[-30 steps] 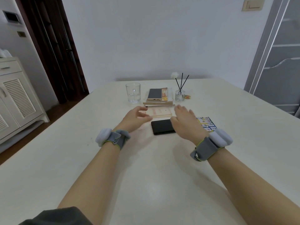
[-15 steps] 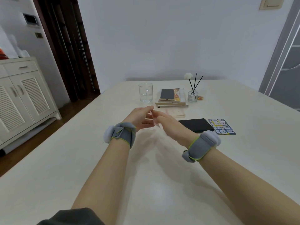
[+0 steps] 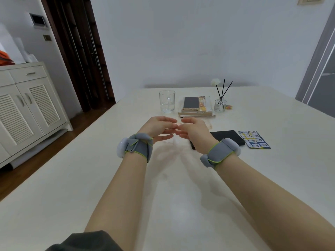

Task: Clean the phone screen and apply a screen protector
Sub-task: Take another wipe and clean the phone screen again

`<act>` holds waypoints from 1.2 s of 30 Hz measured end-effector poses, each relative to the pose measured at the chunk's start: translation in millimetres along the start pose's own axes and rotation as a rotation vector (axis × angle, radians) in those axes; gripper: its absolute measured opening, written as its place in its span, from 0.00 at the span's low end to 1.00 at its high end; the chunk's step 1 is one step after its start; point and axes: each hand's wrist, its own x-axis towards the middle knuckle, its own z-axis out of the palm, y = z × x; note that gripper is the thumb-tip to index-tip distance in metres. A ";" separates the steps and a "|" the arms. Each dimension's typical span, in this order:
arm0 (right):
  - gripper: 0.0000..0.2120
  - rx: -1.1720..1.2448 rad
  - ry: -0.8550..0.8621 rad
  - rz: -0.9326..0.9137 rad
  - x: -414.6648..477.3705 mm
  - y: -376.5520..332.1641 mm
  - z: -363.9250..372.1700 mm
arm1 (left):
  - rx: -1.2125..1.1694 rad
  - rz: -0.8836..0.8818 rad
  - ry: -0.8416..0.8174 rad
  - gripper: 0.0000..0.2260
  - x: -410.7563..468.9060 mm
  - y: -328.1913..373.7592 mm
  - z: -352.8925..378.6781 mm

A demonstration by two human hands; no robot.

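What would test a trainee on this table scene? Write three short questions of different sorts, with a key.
1. True or false: the black phone lies flat on the table, and neither the left hand nor the right hand holds it.
2. What lies just to the right of the black phone? A) a drinking glass B) a blue printed card C) a reed diffuser
3. Fill the blank: the gold phone rests on a stack of ___.

Key: 1 true; 2 B; 3 books.
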 end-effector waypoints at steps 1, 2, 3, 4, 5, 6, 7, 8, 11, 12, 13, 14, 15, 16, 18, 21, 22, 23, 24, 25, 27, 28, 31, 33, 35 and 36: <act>0.18 0.041 0.014 -0.002 -0.3 0.7 0.2 | 0.003 0.001 0.012 0.05 0.4 -1.0 0.7; 0.17 0.079 0.030 -0.012 -0.3 1.5 -0.1 | -0.005 0.003 0.024 0.05 0.7 -1.4 1.6; 0.17 0.111 0.044 -0.024 -0.2 2.2 -0.5 | -0.016 0.008 0.040 0.05 0.9 -1.3 2.5; 0.17 0.127 0.057 -0.035 0.3 2.9 -1.1 | -0.030 0.013 0.059 0.05 1.3 -1.0 3.2; 0.16 0.119 0.075 -0.046 0.8 3.0 -1.7 | -0.028 0.019 0.084 0.05 1.8 -0.6 3.7; 0.15 0.083 0.106 -0.061 1.9 2.6 -2.5 | 0.007 0.025 0.118 0.06 2.9 -0.6 3.9; 0.14 0.027 0.146 -0.082 3.4 2.6 -3.6 | 0.086 0.031 0.163 0.06 4.4 -1.5 4.1; 0.14 -0.034 0.183 -0.106 5.3 3.5 -5.0 | 0.197 0.036 0.207 0.06 5.9 -4.0 4.5; 0.13 -0.132 0.247 -0.167 7.4 5.3 -9.7 | 0.503 0.064 0.258 0.07 8.8 -13.0 12.0; 0.12 -0.140 0.254 -0.180 7.3 6.0 -10.8 | 0.561 0.075 0.260 0.08 9.4 -16.3 15.3; 0.12 -0.149 0.259 -0.192 7.0 6.2 -13.1 | 0.591 0.081 0.257 0.09 9.6 -18.9 20.3; 0.12 -0.158 0.259 -0.200 7.1 6.3 -13.3 | 0.607 0.084 0.257 0.08 9.1 -21.1 22.6; 0.11 -0.164 0.257 -0.204 7.4 6.1 -14.1 | 0.625 0.089 0.255 0.08 8.8 -23.0 25.0; 0.11 -0.168 0.253 -0.207 7.7 6.1 -14.5 | 0.656 0.097 0.255 0.06 9.0 -24.3 26.0; 0.11 -0.174 0.248 -0.209 8.1 6.1 -15.2 | 0.688 0.118 0.248 0.05 7.7 -24.0 25.5; 0.09 -0.194 0.252 -0.214 8.4 7.1 -18.2 | 0.586 0.142 0.211 0.02 5.2 -15.2 21.4; 0.08 -0.198 0.244 -0.213 9.1 7.2 -18.5 | 0.520 0.137 0.191 0.01 4.5 -10.8 19.0; 0.08 -0.201 0.229 -0.208 9.6 7.6 -18.6 | 0.448 0.130 0.162 0.03 3.5 -7.2 16.7; 0.07 -0.209 0.204 -0.197 10.1 8.1 -18.4 | 0.369 0.122 0.125 0.04 2.5 -4.3 14.8; 0.06 -0.225 0.172 -0.182 10.4 8.7 -17.8 | 0.288 0.116 0.091 0.04 1.6 -2.6 13.3; 0.07 -0.258 0.099 -0.148 9.7 10.3 -16.7 | 0.127 0.107 0.040 0.04 -0.7 -1.1 12.3; 0.08 -0.259 0.068 -0.128 9.2 10.9 -16.2 | 0.061 0.102 0.025 0.04 -1.4 -0.7 12.3; 0.07 -0.230 0.011 -0.082 7.0 9.9 -16.2 | -0.027 0.102 0.019 0.03 -2.8 0.3 13.4; 0.06 -0.218 -0.004 -0.070 6.0 9.5 -17.6 | -0.056 0.114 0.025 0.03 -3.5 1.2 14.3; 0.05 -0.209 0.011 -0.090 5.0 9.5 -18.4 | -0.059 0.115 0.021 0.03 -4.5 1.7 14.6; 0.05 -0.206 0.029 -0.109 4.7 9.8 -19.0 | -0.058 0.112 0.014 0.03 -4.7 1.7 14.7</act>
